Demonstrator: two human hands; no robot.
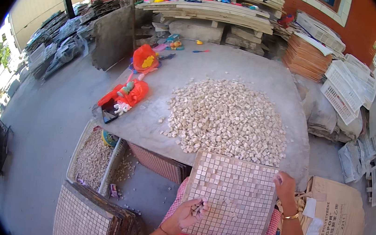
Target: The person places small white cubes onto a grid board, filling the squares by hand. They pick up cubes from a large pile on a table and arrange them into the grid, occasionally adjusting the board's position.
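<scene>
A square grid tray (229, 202) filled with small pale stone mosaic tiles lies on my lap, its far edge against the table. Loose tiles rest on top of the grid in places. My left hand (189, 215) is turned palm up over the tray's near left part, fingers curled round several small stone tiles (199, 206). At the tray's far right edge, my right hand (285, 187) is closed, its fingertips drawn together; whatever they hold is too small to make out. Beyond the tray spreads a wide heap of loose stone tiles (228, 117).
The heap lies on a grey stone table (150, 117), with red bags (146, 58) and toys at its left. Left below stand a white crate of tiles (94, 153) and stacked filled trays (84, 217). A brown sack (334, 225) lies right; white plastic crates (348, 90) stand farther back.
</scene>
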